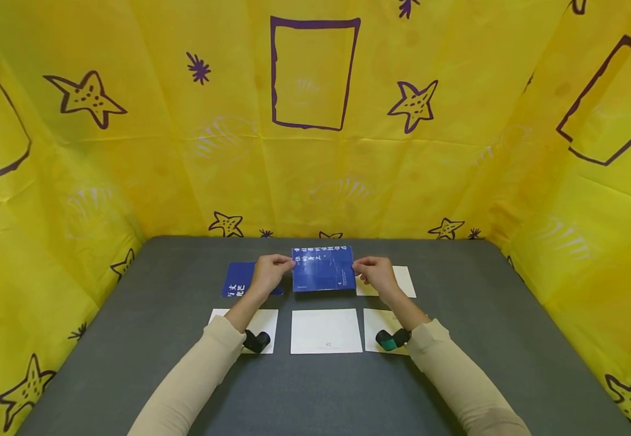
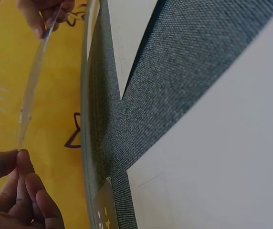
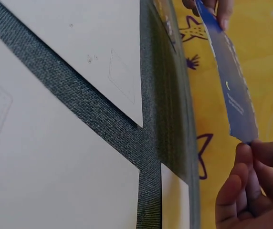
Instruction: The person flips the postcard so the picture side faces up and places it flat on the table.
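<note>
A blue postcard [image 1: 323,272] with white writing is held up by its two short sides over the back middle of the table. My left hand [image 1: 268,274] pinches its left edge between thumb and fingers. The right hand [image 1: 376,275] pinches the opposite edge the same way. Seen from the right wrist, the postcard [image 3: 229,81] bows slightly between the hands, clear of the tabletop. Another blue postcard [image 1: 239,275] lies at back left, partly covered by my left hand and forearm. A white postcard [image 1: 404,280] lies at back right, partly behind my right hand.
Three white postcards form a front row: left [image 1: 265,324], middle [image 1: 326,330] and right [image 1: 375,324], the outer two partly under my forearms. Dashed stamp boxes show in the right wrist view. Yellow patterned cloth [image 1: 315,163] hangs behind and beside the dark grey table [image 1: 315,393].
</note>
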Tool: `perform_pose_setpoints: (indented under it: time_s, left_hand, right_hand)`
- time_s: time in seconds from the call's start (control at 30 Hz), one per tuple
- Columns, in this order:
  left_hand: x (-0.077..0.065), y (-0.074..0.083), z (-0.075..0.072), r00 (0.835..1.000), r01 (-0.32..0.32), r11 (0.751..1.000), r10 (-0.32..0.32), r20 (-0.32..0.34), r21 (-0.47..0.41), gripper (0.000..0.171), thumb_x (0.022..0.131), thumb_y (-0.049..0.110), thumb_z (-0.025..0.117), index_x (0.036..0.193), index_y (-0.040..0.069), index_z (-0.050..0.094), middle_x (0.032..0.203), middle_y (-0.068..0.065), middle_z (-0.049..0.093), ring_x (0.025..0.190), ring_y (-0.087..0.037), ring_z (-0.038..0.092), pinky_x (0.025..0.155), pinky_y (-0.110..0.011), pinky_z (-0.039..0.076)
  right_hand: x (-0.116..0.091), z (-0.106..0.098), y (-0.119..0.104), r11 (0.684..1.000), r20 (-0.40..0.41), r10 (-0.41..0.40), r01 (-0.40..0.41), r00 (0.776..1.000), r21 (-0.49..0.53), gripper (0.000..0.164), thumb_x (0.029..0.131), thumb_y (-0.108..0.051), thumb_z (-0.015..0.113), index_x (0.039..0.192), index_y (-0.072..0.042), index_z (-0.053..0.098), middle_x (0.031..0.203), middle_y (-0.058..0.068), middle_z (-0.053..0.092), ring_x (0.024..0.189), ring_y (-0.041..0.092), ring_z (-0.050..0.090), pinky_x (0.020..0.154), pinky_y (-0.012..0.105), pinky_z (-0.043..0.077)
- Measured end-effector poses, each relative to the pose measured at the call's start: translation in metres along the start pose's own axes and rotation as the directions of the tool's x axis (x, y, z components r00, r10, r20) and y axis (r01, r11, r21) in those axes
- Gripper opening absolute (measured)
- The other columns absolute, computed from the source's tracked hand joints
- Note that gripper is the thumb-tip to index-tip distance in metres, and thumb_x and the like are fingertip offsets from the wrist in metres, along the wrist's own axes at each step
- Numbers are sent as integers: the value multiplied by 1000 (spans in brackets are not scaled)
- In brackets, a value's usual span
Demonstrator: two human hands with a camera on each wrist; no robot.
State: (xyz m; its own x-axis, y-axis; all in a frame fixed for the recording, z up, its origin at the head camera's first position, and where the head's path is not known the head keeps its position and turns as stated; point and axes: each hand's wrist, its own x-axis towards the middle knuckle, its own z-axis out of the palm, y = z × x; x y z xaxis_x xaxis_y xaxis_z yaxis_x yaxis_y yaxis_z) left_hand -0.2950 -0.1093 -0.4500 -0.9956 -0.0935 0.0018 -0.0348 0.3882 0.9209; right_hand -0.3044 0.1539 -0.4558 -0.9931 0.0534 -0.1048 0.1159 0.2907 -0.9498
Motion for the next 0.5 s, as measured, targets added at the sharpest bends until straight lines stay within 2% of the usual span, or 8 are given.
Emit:
perform_pose_setpoints:
  time_s: [0.27,0.5]
  left_hand:
    - [3,-2,0,999,41,999,-40,-34,9,24,89,23,71,95,0,75,91,-18,74,89,-33,68,72,-30,49]
    - [7,0,0,998,42,997,-39,-46,70,22,88,21,72,95,1,76,90,-15,75,84,-27,67,64,-25,46]
  right_hand:
    - [2,1,-1,1000,3,0,0,1000,1,18,89,-11,68,99,4,72,85,17,71,65,20,56,58,25,47]
    - [5,4,-4,1000,-3,25,-25,1000,4,17,89,-10,68,97,5,72,73,6,69,65,22,57,59,27,48]
